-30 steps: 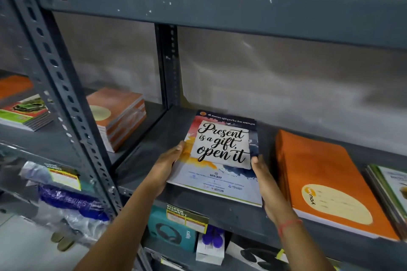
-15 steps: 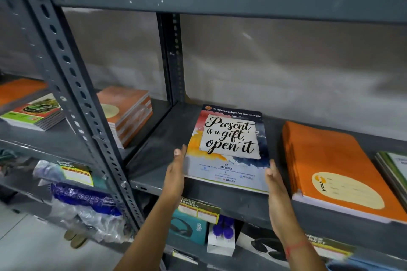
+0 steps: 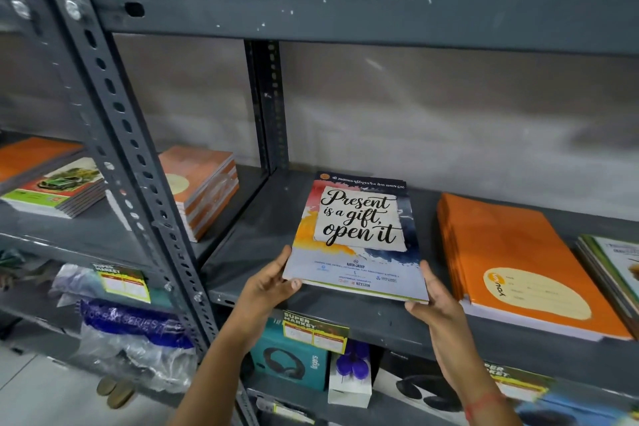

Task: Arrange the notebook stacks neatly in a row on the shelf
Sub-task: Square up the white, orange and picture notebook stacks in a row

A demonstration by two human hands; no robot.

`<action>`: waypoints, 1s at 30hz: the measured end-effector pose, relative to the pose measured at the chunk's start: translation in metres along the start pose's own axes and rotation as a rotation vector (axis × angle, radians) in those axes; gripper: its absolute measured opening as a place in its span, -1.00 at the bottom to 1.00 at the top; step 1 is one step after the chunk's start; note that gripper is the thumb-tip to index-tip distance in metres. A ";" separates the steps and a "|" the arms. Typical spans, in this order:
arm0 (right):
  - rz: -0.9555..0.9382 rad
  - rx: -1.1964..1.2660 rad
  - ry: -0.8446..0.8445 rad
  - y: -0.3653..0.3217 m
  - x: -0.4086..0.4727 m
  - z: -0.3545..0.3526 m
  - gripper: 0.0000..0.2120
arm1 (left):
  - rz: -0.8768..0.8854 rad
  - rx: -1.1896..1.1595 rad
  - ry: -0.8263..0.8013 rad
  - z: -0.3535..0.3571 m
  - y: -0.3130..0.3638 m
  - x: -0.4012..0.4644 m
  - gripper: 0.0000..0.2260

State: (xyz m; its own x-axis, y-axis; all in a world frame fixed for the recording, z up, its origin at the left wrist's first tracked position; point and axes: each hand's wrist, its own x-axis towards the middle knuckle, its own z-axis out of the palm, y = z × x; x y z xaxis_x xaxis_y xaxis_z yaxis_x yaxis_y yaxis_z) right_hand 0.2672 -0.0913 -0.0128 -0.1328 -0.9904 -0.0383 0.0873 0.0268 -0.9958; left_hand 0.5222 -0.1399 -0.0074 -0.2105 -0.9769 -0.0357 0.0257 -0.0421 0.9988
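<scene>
A stack of notebooks [image 3: 356, 235] with the cover line "Present is a gift, open it" lies flat on the grey metal shelf [image 3: 256, 242] in the middle of the frame. Its long axis runs from the shelf's front edge toward the back wall, leaning a little to the right at the far end; the cover text reads upright from the front, so the top of the cover points to the wall. The near short edge sits at the shelf's front lip.

The left hand [image 3: 266, 290] grips the near left corner of the stack, thumb on the cover's edge and fingers [image 3: 295, 284] curled beneath. The right hand [image 3: 435, 304] grips the near right corner, thumb along the right edge, the rest of the hand under the stack. A red thread [image 3: 480, 403] circles the right wrist.

Just to the right on the same shelf lies an orange notebook stack [image 3: 511, 252], apart from the first by a narrow gap, its long axis also front to back but angled further right. At the right edge of the frame is a green-edged stack [image 3: 615, 266], partly cut off. In the left bay, beyond the perforated upright [image 3: 114, 121], lie a wrapped orange pile [image 3: 200, 183] and a stack with a green car cover [image 3: 62, 187].
</scene>
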 end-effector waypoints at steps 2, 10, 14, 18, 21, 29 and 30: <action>-0.021 -0.002 0.010 -0.001 0.000 0.000 -0.36 | -0.001 0.005 0.011 -0.002 0.000 0.002 -0.54; 0.009 0.009 0.036 -0.006 -0.002 0.001 -0.39 | -0.005 -0.037 0.087 -0.003 0.001 0.005 -0.57; 0.009 0.009 0.064 -0.007 -0.002 0.004 -0.40 | 0.001 -0.030 0.122 0.001 -0.002 0.004 -0.58; 0.015 0.020 0.056 -0.010 -0.003 0.005 -0.40 | -0.013 -0.039 0.088 -0.003 -0.004 0.005 -0.56; 0.033 0.032 0.057 -0.009 -0.003 0.004 -0.40 | -0.020 -0.064 0.084 -0.003 -0.005 0.005 -0.55; -0.006 0.003 0.081 -0.010 -0.003 0.010 -0.41 | -0.004 -0.091 0.198 0.004 -0.005 0.010 -0.55; -0.013 -0.010 0.088 -0.011 -0.003 0.011 -0.41 | 0.000 -0.078 0.189 0.005 -0.004 0.009 -0.55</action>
State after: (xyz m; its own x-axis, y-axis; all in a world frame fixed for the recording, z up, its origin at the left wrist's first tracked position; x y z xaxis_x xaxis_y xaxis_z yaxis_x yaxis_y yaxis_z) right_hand 0.2779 -0.0899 -0.0009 -0.2197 -0.9750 -0.0323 0.0752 0.0161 -0.9970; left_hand 0.5152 -0.1480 -0.0113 -0.0231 -0.9985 -0.0492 0.1033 -0.0513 0.9933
